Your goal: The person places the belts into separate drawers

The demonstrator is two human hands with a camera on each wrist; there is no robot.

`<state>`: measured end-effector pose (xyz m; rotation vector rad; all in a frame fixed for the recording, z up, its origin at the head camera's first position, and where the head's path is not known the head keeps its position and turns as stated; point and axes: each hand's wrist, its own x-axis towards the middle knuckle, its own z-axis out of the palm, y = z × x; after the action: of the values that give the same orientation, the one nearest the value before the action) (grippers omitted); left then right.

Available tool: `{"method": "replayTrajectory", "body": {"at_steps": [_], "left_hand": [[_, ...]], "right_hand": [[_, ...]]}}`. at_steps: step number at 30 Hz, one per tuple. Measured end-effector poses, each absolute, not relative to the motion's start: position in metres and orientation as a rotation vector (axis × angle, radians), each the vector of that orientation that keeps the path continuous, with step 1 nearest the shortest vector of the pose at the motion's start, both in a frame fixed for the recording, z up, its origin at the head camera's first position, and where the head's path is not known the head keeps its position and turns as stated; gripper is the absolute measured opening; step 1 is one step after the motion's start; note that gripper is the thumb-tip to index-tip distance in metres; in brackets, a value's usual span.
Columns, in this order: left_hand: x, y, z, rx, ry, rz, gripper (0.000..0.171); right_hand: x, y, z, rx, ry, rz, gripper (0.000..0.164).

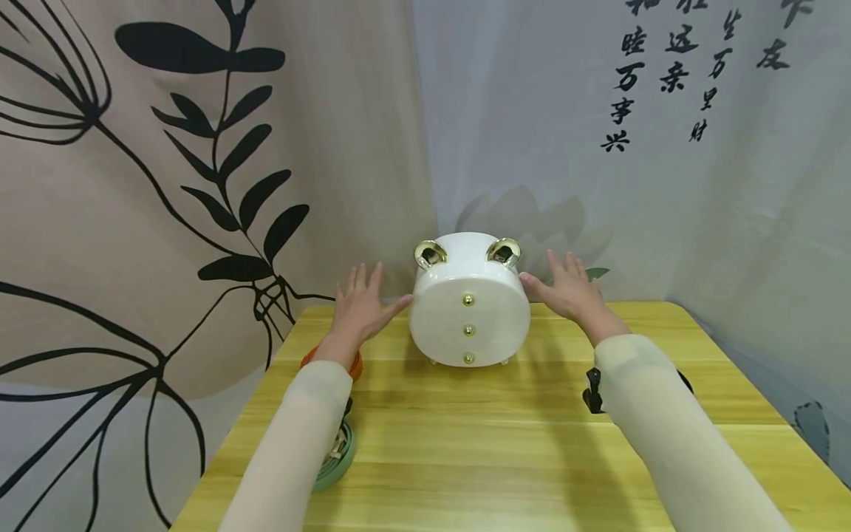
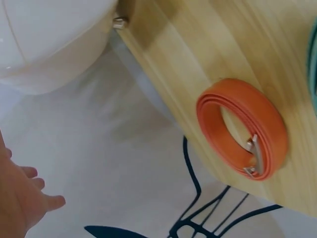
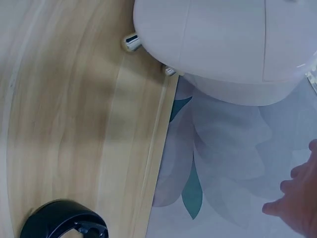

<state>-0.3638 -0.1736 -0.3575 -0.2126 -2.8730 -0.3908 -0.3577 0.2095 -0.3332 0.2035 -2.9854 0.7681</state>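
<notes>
On the yellow wood table (image 1: 459,451), a green coiled belt (image 1: 339,467) is lying to the near left of the white case (image 1: 445,318), a black coil (image 3: 59,213) to its near right and an orange coiled belt (image 2: 271,126) closer on its left, none being held. The case is standing upright between the left hand (image 1: 359,310) and right hand (image 1: 573,292), both spreading their fingers and gripping nothing; whether thumbs are touching it cannot be told. By judgement, the case is already sitting settled, any hold on it is not yet being taken, and printed cloth (image 1: 665,222) is hanging behind it.
</notes>
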Motion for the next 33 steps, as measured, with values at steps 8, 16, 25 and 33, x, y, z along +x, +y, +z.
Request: {"method": "replayTrajectory", "body": {"at_steps": [8, 16, 25, 33], "left_hand": [[-0.361, -0.159, -0.347, -0.211, -2.817, -0.587, 0.109], [-0.354, -0.142, -0.336, -0.212, -2.746, -0.747, 0.103], [-0.346, -0.124, -0.329, -0.175, -2.661, -0.903, 0.102], [-0.339, -0.103, -0.326, -0.152, -2.565, -1.018, 0.096]], "right_hand": [[-0.363, 0.207, -0.330, 0.222, -2.974, 0.913, 0.101], [-0.365, 0.206, -0.330, 0.278, -2.928, 1.060, 0.096], [-0.369, 0.200, -0.329, 0.309, -2.871, 1.190, 0.092], [-0.372, 0.196, -0.331, 0.297, -2.849, 1.319, 0.089]]}}
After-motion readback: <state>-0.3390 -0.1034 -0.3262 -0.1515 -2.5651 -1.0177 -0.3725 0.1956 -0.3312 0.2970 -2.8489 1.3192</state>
